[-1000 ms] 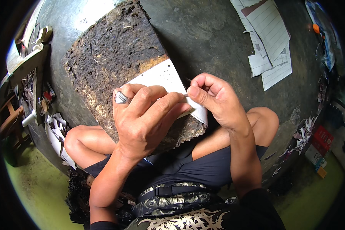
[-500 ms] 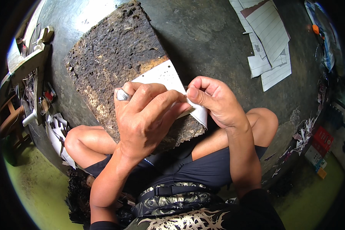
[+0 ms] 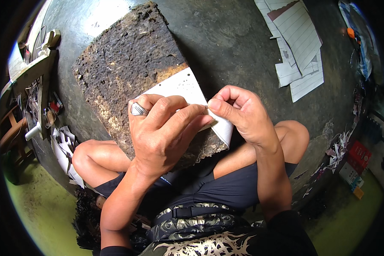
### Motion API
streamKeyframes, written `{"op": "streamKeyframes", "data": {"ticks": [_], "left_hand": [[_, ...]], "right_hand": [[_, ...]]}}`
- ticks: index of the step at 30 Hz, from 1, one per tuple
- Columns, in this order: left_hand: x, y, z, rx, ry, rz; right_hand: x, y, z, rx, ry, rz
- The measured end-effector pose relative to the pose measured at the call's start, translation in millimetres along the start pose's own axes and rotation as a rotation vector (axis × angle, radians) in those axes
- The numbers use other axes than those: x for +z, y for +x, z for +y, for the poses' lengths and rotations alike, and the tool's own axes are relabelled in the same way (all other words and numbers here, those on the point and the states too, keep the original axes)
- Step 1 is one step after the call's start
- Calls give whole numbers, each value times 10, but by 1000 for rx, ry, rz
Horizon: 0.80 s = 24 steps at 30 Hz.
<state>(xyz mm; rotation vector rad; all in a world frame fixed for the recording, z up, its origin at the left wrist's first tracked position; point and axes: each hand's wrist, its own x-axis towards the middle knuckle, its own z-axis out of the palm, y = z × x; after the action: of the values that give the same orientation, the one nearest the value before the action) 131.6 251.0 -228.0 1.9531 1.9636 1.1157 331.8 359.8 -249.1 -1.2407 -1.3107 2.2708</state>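
A white sheet (image 3: 184, 86) with small dark holes and specks lies over the near right part of a thick, rough, dark brown block (image 3: 126, 57). Its lower right part is bent and hangs past the block's edge. My left hand (image 3: 160, 123), wearing a silver ring (image 3: 139, 109), arches over the sheet with thumb and forefinger pinched at its right edge. At the same spot, the thumb and fingers of my right hand (image 3: 245, 113) pinch the edge from the right. The fingertips nearly meet. Whether anything small sits between them is hidden.
The block rests before my crossed legs (image 3: 292, 136) on a dark floor (image 3: 234, 38). Lined paper sheets (image 3: 296, 42) lie at the far right. Paper scraps (image 3: 66, 147) heap beside my left knee, near a wooden frame (image 3: 34, 68). A red packet (image 3: 359, 155) is at the right.
Both hands stay almost in place, still pinching the sheet's edge. The bent corner of the sheet has shifted very slightly.
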Motion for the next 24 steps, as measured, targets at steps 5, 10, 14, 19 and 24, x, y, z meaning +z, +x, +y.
{"op": "streamKeyframes", "data": {"ticks": [5, 10, 14, 19, 24], "left_hand": [[-6, -33, 6, -25, 8, -16], [-58, -81, -8, -39, -21, -64], [-135, -80, -14, -17, -21, -132], [-216, -76, -14, 35, 48, -171], [-273, -15, 23, 94, 126, -237]], "right_hand": [[73, -4, -35, -142, -118, 74], [230, -55, -146, -181, -346, 216], [263, -89, -239, -102, -440, 190], [-96, -116, -351, -12, -245, -81], [-200, -286, -356, -72, -505, -87]]}}
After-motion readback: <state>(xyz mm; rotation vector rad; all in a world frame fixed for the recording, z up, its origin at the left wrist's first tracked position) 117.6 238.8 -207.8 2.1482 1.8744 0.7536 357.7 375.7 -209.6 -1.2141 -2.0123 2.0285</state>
